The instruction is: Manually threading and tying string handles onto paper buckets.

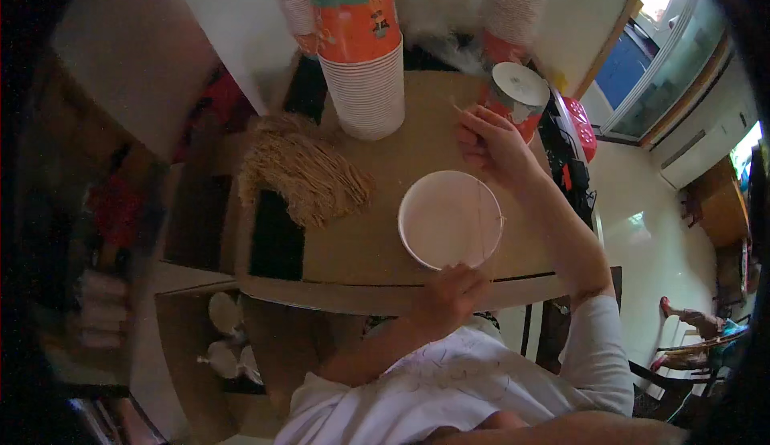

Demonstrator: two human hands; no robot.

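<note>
- From my headset feed, I see a white long-sleeved top filling the lower part of the view, below the near edge of the wooden table (361, 276).
- Its front, nearest me and furthest from the table, carries a faint thin line drawing in a pale brownish tone; I cannot make out what it depicts.
- The right sleeve is pushed up, its cuff bunched well back from the table edge, so the forearm is bare up to the right hand (491, 146).
- The left sleeve is likewise drawn back, leaving the forearm bare to the left hand (449, 294) at the table's near edge.
- I see no rings, watch or gloves on either hand.
</note>
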